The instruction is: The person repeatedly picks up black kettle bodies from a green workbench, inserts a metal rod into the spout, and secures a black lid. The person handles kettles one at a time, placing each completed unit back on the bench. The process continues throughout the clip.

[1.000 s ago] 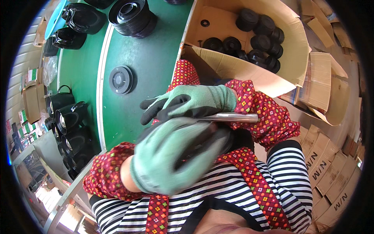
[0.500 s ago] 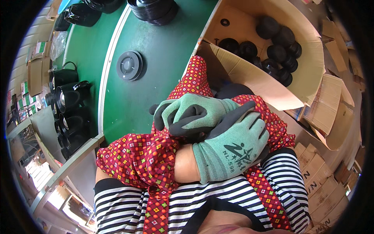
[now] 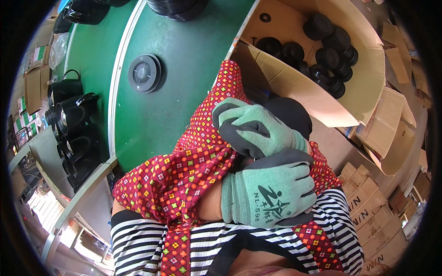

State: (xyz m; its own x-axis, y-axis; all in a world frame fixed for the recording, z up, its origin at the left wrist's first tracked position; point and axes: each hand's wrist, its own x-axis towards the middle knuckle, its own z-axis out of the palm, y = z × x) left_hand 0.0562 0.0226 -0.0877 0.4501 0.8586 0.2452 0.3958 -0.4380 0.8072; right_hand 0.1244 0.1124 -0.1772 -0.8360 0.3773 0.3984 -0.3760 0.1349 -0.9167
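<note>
Both my hands wear green knit gloves with black coated palms, and my forearms cross over my lap. My left hand (image 3: 271,195) rests back-up over my right forearm, its fingers bent round the red patterned sleeve (image 3: 324,172) and its thumb near the other glove's cuff. Above it, my right hand (image 3: 260,129) points left with its fingers curled in; nothing shows between them. Red flower-dotted apron cloth (image 3: 209,119) lies under both hands. On the green tabletop (image 3: 152,124) beyond sits a dark grey round disc (image 3: 143,73), apart from either hand.
An open cardboard box (image 3: 322,108) at the right holds several black round parts (image 3: 329,57). A stack of black discs (image 3: 177,9) stands at the far edge. Black pots (image 3: 76,112) line the left side. Flat cartons (image 3: 368,207) lie at lower right.
My right hand has shifted right and slightly up, its fingers still curled. My left hand has slid a little lower and its thumb now lies flatter. The disc has not been touched.
</note>
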